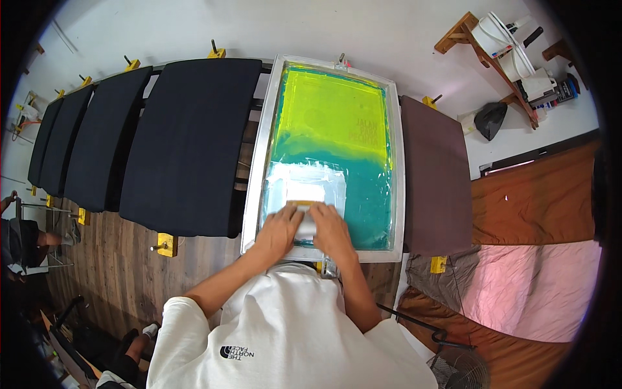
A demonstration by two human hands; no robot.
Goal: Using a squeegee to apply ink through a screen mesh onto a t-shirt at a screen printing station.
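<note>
My left hand (280,232) and my right hand (330,228) are both closed on a squeegee (308,225), one at each end. Its yellowish edge shows between my fingertips, and much of the rest is covered by the hands. The squeegee rests near the close end of a printing screen (260,162), inside its silvery metal frame. White ink (304,176) lies on the mesh just beyond my hands. Teal emulsion (366,194) covers the close half, with a bright yellow-green area (324,107) at the far half.
Several black-covered printing boards (191,142) stand in a row to the left, with yellow clamps (167,245) at their ends. A brownish board (437,175) is on the right. A wall shelf (499,65) holds white tubs. Brown cloth (531,188) hangs at right; other people sit at far left.
</note>
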